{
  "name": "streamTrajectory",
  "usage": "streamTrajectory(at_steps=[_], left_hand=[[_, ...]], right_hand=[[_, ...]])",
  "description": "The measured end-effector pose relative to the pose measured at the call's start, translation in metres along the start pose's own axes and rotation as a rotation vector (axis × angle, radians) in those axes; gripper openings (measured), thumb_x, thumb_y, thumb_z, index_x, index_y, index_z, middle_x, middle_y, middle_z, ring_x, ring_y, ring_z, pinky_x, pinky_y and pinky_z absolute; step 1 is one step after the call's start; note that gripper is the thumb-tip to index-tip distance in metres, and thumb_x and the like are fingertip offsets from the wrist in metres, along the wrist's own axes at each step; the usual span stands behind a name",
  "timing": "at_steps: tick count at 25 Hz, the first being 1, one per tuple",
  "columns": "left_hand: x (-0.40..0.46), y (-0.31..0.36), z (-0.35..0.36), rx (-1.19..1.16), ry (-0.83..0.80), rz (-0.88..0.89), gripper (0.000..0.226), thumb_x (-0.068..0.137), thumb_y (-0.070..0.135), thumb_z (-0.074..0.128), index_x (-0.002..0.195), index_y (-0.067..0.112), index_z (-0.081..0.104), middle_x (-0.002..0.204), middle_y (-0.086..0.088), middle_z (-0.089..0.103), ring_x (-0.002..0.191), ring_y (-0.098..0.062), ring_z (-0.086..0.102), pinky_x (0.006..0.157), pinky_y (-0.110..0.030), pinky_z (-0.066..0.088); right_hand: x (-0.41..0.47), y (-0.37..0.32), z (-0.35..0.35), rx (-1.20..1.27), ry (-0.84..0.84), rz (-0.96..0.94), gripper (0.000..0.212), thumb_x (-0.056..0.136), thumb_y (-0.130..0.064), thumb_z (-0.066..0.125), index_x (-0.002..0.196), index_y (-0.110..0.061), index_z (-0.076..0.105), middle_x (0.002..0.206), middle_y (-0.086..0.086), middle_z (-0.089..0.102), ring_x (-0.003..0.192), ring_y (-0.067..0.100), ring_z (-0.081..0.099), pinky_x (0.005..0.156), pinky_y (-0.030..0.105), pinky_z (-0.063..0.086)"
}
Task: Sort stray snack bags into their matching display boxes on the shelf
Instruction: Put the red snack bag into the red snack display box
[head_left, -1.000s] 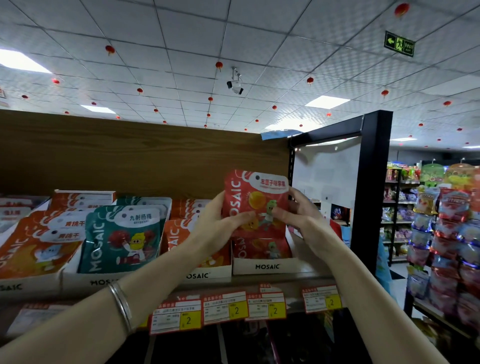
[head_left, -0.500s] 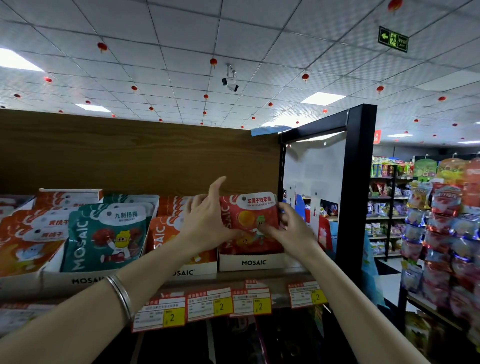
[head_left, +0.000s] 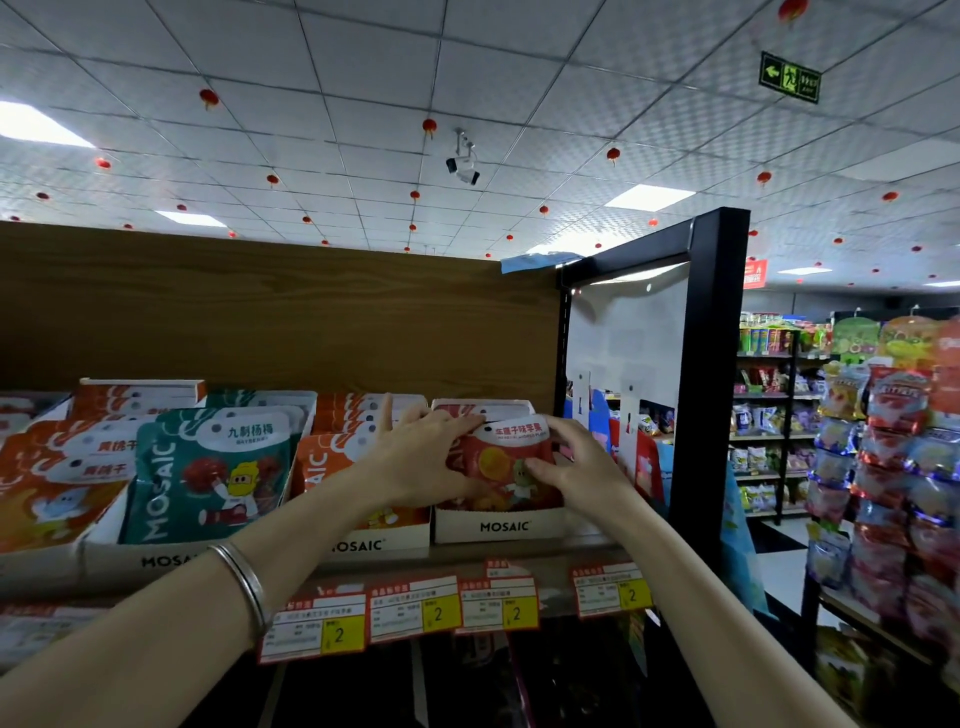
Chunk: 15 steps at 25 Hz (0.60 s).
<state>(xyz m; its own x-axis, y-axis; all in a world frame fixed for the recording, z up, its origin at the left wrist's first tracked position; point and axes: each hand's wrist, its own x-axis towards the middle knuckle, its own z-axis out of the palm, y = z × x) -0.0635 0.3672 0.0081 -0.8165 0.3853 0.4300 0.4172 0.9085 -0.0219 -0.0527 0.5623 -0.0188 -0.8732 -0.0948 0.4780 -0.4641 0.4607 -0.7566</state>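
A red snack bag (head_left: 501, 465) with a white label sits at the front of the rightmost white MOSAIC display box (head_left: 498, 526) on the top shelf. My left hand (head_left: 421, 460) presses its left edge, fingers reaching over the top. My right hand (head_left: 576, 467) holds its right side, thumb on the front. Other red bags stand behind it in the same box. To the left stand an orange-bag box (head_left: 363, 543) and a teal bayberry bag (head_left: 208, 473) in its own box.
More orange bags (head_left: 57, 483) fill boxes at far left. Price tags (head_left: 415, 608) hang along the shelf edge. A black end frame (head_left: 706, 374) rises just right of the box. A rack of hanging snack packs (head_left: 893, 493) stands at far right across the aisle.
Both hands have lowered the red bag from in front of the shelf down into the rightmost box, and the view has shifted slightly left.
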Motion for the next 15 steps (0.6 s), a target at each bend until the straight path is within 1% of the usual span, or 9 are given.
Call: streamTrajectory(at_steps=[2, 3, 5, 7, 9, 11, 15], left_hand=[[-0.002, 0.001, 0.001, 0.031, 0.045, 0.008, 0.084, 0.076, 0.072, 0.054, 0.146, 0.035, 0.026, 0.146, 0.003, 0.041, 0.143, -0.024, 0.02, 0.111, -0.058, -0.014], [-0.003, 0.001, 0.001, 0.035, 0.056, 0.009, 0.083, 0.074, 0.074, 0.053, 0.145, 0.036, 0.03, 0.144, 0.004, 0.043, 0.142, -0.023, 0.022, 0.111, -0.058, -0.014], [-0.004, 0.002, 0.002, 0.035, 0.052, 0.014, 0.079, 0.073, 0.076, 0.053, 0.141, 0.039, 0.035, 0.141, 0.003, 0.046, 0.14, -0.023, 0.024, 0.111, -0.058, -0.014], [-0.005, 0.003, 0.0, 0.03, 0.046, 0.019, 0.076, 0.074, 0.075, 0.053, 0.14, 0.04, 0.038, 0.138, 0.003, 0.048, 0.139, -0.024, 0.026, 0.111, -0.058, -0.013], [-0.006, 0.004, -0.001, 0.009, 0.05, 0.02, 0.074, 0.075, 0.073, 0.055, 0.139, 0.039, 0.04, 0.137, 0.002, 0.05, 0.139, -0.024, 0.027, 0.112, -0.058, -0.012], [-0.007, 0.005, -0.003, -0.012, 0.053, 0.01, 0.072, 0.076, 0.07, 0.056, 0.138, 0.038, 0.042, 0.137, 0.003, 0.051, 0.139, -0.023, 0.028, 0.113, -0.057, -0.012], [-0.011, 0.009, -0.005, -0.044, 0.059, -0.002, 0.066, 0.078, 0.069, 0.054, 0.135, 0.036, 0.048, 0.136, 0.005, 0.053, 0.138, -0.021, 0.03, 0.114, -0.055, -0.011]], right_hand=[[-0.001, -0.001, -0.003, 0.044, -0.047, 0.014, 0.06, 0.089, -0.011, 0.059, 0.141, -0.027, 0.033, 0.128, -0.012, 0.038, 0.123, 0.006, 0.032, 0.088, 0.022, 0.041], [-0.001, 0.0, -0.004, 0.046, -0.079, 0.02, 0.06, 0.09, -0.007, 0.058, 0.14, -0.028, 0.035, 0.131, -0.01, 0.038, 0.125, 0.008, 0.032, 0.089, 0.023, 0.043], [-0.002, 0.002, -0.007, 0.018, -0.115, 0.04, 0.054, 0.09, -0.003, 0.055, 0.135, -0.029, 0.042, 0.135, -0.004, 0.04, 0.129, 0.017, 0.036, 0.096, 0.032, 0.047], [-0.004, 0.001, -0.008, -0.002, -0.087, 0.064, 0.05, 0.088, -0.003, 0.056, 0.13, -0.029, 0.048, 0.129, -0.004, 0.043, 0.127, 0.02, 0.04, 0.098, 0.037, 0.048], [-0.004, -0.001, -0.007, -0.02, -0.041, 0.06, 0.047, 0.087, -0.006, 0.058, 0.127, -0.029, 0.051, 0.123, -0.007, 0.045, 0.124, 0.02, 0.043, 0.098, 0.04, 0.048], [-0.005, -0.004, -0.006, -0.019, -0.015, 0.058, 0.044, 0.087, -0.014, 0.06, 0.127, -0.029, 0.051, 0.12, -0.008, 0.046, 0.121, 0.019, 0.044, 0.099, 0.042, 0.047], [-0.005, -0.009, -0.008, -0.029, 0.018, 0.07, 0.038, 0.088, -0.025, 0.061, 0.125, -0.031, 0.054, 0.124, -0.005, 0.051, 0.115, 0.019, 0.051, 0.093, 0.041, 0.051]])
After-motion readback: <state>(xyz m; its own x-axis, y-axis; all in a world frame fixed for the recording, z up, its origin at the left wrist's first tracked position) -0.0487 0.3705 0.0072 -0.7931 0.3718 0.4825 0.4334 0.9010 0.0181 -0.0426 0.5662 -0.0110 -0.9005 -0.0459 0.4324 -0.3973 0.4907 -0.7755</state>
